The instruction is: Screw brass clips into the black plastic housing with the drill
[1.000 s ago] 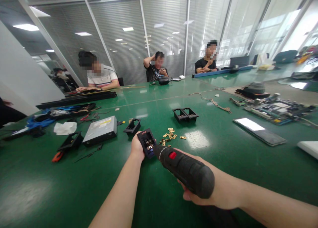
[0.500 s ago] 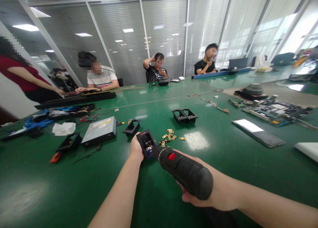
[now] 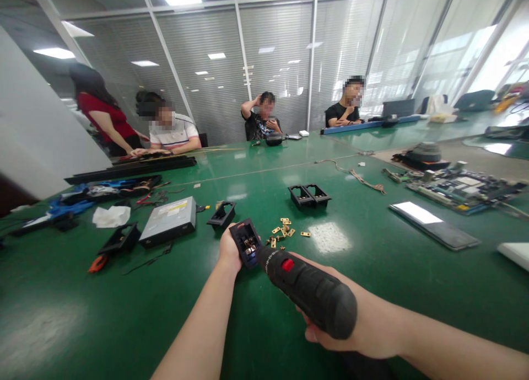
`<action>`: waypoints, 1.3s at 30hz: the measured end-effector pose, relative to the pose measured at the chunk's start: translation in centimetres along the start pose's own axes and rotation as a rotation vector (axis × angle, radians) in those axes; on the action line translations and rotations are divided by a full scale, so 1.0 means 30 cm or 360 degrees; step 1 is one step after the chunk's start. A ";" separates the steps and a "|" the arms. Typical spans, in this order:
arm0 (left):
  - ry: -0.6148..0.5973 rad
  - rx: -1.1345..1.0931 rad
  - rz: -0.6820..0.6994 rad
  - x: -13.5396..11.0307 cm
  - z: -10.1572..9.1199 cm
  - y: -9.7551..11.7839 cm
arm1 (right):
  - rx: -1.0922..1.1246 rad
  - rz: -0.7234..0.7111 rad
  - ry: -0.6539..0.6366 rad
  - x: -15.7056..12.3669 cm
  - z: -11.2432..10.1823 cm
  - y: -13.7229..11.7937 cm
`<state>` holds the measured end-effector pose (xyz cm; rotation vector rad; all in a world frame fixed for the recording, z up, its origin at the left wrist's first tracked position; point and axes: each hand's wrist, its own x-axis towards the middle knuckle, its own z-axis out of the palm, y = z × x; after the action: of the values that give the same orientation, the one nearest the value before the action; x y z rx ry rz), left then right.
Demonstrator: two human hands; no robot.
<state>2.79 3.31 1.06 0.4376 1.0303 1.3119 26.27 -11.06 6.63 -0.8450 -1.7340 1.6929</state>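
Note:
My left hand (image 3: 230, 253) is closed on a small black plastic frame (image 3: 238, 235), tilted so its inside with metal parts faces me. My right hand (image 3: 326, 336) grips a black cordless drill (image 3: 312, 292) with a red switch on top. The drill's nose points into the frame; its tip is hidden from me. Just beyond lie several brass plates (image 3: 285, 221) in a loose heap. A joined pair of black frames (image 3: 309, 196) stands farther back, and another black frame (image 3: 222, 215) sits left of my left hand.
To the left are a disc drive (image 3: 170, 220), a black frame (image 3: 119, 239), an orange-ended tool (image 3: 98, 263) and crumpled tissue (image 3: 111, 216). A phone (image 3: 433, 225) and circuit board (image 3: 467, 186) lie to the right on the green table (image 3: 103, 319). Several people are across the table.
The view has shifted slightly, so the whole scene sits a little lower and to the right. Both hands keep their hold, with the drill still at the frame.

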 end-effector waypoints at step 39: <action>-0.0019 -0.0012 0.0002 -0.003 0.004 -0.001 | -0.0070 -0.0012 0.0033 -0.010 0.000 0.000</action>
<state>2.91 3.26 1.13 0.4401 1.0150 1.3125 26.46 -11.28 6.63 -0.8715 -1.7642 1.6410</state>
